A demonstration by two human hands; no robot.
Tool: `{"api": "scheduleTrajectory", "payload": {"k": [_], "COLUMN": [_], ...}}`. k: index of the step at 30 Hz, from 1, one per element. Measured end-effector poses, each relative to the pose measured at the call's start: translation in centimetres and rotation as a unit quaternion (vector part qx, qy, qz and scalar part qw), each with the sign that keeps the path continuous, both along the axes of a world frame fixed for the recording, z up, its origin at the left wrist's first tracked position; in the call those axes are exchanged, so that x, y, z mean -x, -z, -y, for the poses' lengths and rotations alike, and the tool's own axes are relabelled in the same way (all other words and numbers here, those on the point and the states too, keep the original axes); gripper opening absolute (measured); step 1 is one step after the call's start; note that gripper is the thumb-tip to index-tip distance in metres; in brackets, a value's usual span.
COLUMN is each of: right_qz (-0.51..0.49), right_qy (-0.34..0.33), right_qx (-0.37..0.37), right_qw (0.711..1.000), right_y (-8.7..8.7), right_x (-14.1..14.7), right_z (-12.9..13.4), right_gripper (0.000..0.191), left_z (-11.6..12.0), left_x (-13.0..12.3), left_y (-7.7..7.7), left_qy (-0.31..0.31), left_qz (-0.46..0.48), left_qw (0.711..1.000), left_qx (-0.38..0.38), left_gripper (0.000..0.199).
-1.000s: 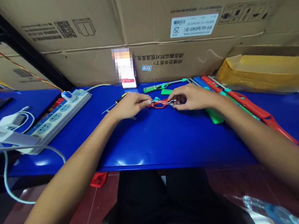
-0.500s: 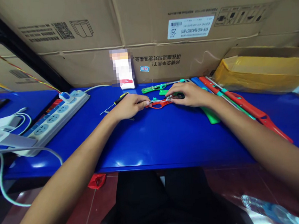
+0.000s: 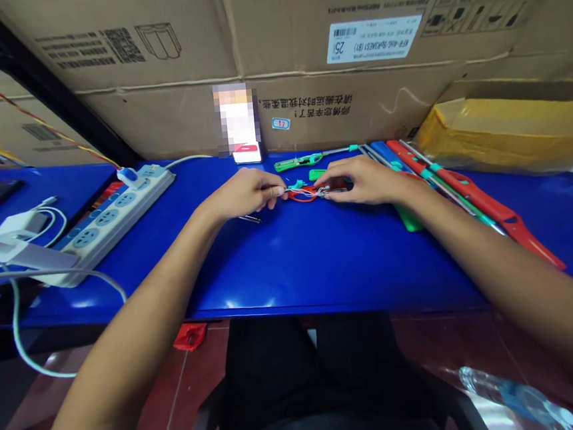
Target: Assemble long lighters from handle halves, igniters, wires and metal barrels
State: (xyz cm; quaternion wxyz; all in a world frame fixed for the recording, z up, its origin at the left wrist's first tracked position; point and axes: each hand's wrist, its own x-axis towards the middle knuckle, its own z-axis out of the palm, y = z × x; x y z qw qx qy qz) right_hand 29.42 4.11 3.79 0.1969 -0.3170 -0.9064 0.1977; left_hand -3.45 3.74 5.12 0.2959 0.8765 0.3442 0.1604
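Note:
Between my hands lies an opened red long-neck lighter (image 3: pixel 305 197), with thin pale wires (image 3: pixel 305 189) strung across it and a small teal piece (image 3: pixel 298 184) at its upper edge. My left hand (image 3: pixel 250 193) is closed, thumb and finger pinching the wires at the lighter's left end. At the other end, my right hand (image 3: pixel 356 181) is closed around the lighter's metal and dark inner parts; its fingers partly hide them. Just behind is a green lighter half (image 3: pixel 317 174). A thin metal rod (image 3: pixel 251 219) shows under my left hand.
Behind lie a green lighter part (image 3: pixel 299 163) and a propped phone (image 3: pixel 245 128) against a cardboard box (image 3: pixel 158 119). Red lighter shells (image 3: pixel 480 198) and tubes lie right, near a yellow-taped carton (image 3: pixel 499 126). A power strip (image 3: pixel 111 223) with cables sits left.
My left hand has shifted slightly, and the wires now show spread over the red shell. The yellow-black screwdriver is now hidden behind my left hand. The camera view has tilted slightly.

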Motion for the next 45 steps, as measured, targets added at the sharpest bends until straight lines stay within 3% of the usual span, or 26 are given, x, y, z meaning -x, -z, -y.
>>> {"api": "scheduleTrajectory", "payload": {"k": [17, 23, 32, 45], "right_qz": [-0.039, -0.044, -0.067, -0.030], "right_qy": [0.020, 0.030, 0.016, -0.003], "right_qx": [0.064, 0.010, 0.050, 0.016], "right_qw": [0.997, 0.999, 0.996, 0.999], "right_y": [-0.5, -1.4, 0.7, 0.1], "right_x": [1.7, 1.2, 1.4, 1.3], "right_z": [1.9, 1.6, 0.8, 0.9], "right_gripper": [0.036, 0.033, 0.036, 0.028], "left_z": [-0.2, -0.4, -0.3, -0.4], "left_x": [0.2, 0.6, 1.0, 0.6], "left_y": [0.1, 0.3, -0.8, 0.0], "left_qy": [0.001, -0.042, -0.055, -0.048], "left_qz": [-0.016, 0.011, -0.041, -0.072], "left_qw": [1.000, 0.999, 0.997, 0.995], "left_qx": [0.013, -0.025, -0.044, -0.053], "left_gripper": [0.030, 0.024, 0.028, 0.032]}}
